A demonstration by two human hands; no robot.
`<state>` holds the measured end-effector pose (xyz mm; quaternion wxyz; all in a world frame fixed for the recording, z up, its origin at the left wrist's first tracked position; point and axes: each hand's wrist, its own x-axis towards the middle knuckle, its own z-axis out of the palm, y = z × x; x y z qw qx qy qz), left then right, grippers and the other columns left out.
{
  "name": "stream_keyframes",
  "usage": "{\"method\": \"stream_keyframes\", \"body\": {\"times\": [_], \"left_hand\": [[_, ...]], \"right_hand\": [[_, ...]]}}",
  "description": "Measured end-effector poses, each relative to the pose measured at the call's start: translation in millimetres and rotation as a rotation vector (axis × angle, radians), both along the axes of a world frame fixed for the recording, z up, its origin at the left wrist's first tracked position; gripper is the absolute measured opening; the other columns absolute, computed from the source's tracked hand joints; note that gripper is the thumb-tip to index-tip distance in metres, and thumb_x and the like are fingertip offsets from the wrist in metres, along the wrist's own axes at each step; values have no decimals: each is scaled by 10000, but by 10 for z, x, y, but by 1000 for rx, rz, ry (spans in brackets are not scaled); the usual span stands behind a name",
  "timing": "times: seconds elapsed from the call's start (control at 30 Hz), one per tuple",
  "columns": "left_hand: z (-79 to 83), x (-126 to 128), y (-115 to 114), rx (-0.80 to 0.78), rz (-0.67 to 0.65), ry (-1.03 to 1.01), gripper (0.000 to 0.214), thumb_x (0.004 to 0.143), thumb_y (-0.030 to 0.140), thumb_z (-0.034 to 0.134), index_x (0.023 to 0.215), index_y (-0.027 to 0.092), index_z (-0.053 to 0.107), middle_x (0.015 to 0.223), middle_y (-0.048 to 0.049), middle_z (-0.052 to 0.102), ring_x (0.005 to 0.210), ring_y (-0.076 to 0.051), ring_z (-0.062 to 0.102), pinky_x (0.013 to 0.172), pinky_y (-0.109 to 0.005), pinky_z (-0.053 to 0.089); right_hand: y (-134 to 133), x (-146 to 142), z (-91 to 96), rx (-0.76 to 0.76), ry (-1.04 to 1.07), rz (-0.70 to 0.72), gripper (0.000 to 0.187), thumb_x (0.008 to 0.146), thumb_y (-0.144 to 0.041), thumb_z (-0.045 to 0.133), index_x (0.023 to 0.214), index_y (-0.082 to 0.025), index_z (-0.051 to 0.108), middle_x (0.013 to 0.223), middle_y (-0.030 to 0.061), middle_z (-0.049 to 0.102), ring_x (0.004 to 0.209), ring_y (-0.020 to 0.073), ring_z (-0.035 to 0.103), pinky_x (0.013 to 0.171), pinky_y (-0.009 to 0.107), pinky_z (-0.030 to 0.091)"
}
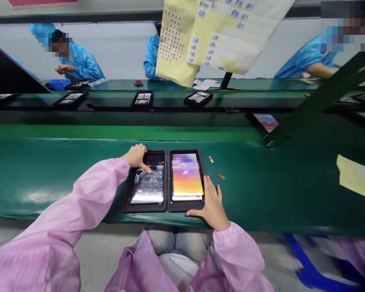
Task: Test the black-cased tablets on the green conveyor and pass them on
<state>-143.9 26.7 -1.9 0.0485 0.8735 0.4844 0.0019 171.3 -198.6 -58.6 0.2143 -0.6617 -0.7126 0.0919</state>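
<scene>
Two black trays sit side by side on the green conveyor belt (63, 178). The left tray (127, 194) holds a smartphone panel (146, 178), dark and glossy, with its unlit side up and a film or wiring pattern showing. My left hand (135, 157) rests at that tray's top edge, its index finger touching the panel. The right tray (186, 207) holds a lit phone screen (187, 176) with an orange and purple gradient. My right hand (208, 205) lies on that tray's lower right corner, fingertips at the screen's edge. Two small orange strips (221, 176) lie on the belt nearby.
Several black trays with phones ride the farther belt (142, 98). Beyond it, co-workers in blue smocks (82, 61) sit working. A yellow printed sheet (215, 36) hangs above, and a green metal beam (322, 97) slants across the right side.
</scene>
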Motion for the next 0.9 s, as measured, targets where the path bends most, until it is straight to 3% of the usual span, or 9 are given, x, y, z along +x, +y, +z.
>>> {"method": "stream_keyframes", "body": {"times": [0.2, 0.3, 0.4, 0.5, 0.63, 0.77, 0.9], "left_hand": [[-67, -26, -35, -21, 3, 38, 1068, 368, 811, 692, 1154, 102, 544, 1139, -222, 536, 1037, -406, 538, 892, -424, 392], [-33, 25, -17, -35, 15, 111, 1071, 310, 783, 730, 1118, 96, 576, 1104, -230, 551, 1036, -430, 531, 883, -452, 398], [115, 59, 31, -55, 32, 185, 1044, 275, 780, 738, 1050, 92, 611, 1035, -218, 562, 1009, -434, 531, 861, -474, 407], [365, 11, 123, -7, 13, 162, 991, 293, 810, 713, 985, 105, 619, 995, -187, 546, 978, -419, 539, 856, -479, 411], [620, -90, 402, -16, 35, 80, 1042, 330, 826, 692, 1061, 94, 562, 1063, -175, 513, 950, -370, 565, 826, -424, 447], [531, -50, 702, -172, 55, 175, 1106, 407, 792, 676, 1250, 104, 474, 1226, -200, 502, 1121, -377, 519, 948, -421, 405], [382, 150, 810, -90, 130, 126, 1195, 536, 773, 598, 1451, 91, 241, 1366, -226, 438, 1287, -380, 400, 1066, -467, 289]], "right_hand": [[5, -32, 35, -13, 22, -24, 1359, 579, -726, 694, 1505, -140, -110, 1547, 241, 214, 1436, 346, 226, 1143, 582, 124], [-1, -40, 46, -22, 32, -39, 1367, 567, -734, 695, 1506, -140, -100, 1547, 238, 216, 1437, 347, 224, 1146, 581, 119], [-9, -37, 59, -28, 41, -44, 1379, 559, -734, 701, 1506, -148, -113, 1541, 235, 238, 1431, 349, 242, 1143, 588, 126], [-10, -31, 75, -45, 38, -39, 1393, 548, -750, 695, 1504, -155, -125, 1547, 229, 227, 1436, 341, 233, 1148, 586, 120], [-11, -37, 81, -68, 34, -24, 1419, 525, -758, 702, 1506, -152, -124, 1548, 227, 224, 1440, 342, 221, 1154, 582, 108], [-12, 44, 68, -95, 55, -2, 1412, 505, -755, 717, 1519, -158, -64, 1553, 218, 218, 1436, 356, 221, 1157, 590, 97], [88, 336, 112, -46, 148, -72, 1045, 717, -696, 611, 1514, -204, 147, 1497, 162, 374, 1395, 327, 324, 1149, 578, 182]]}}
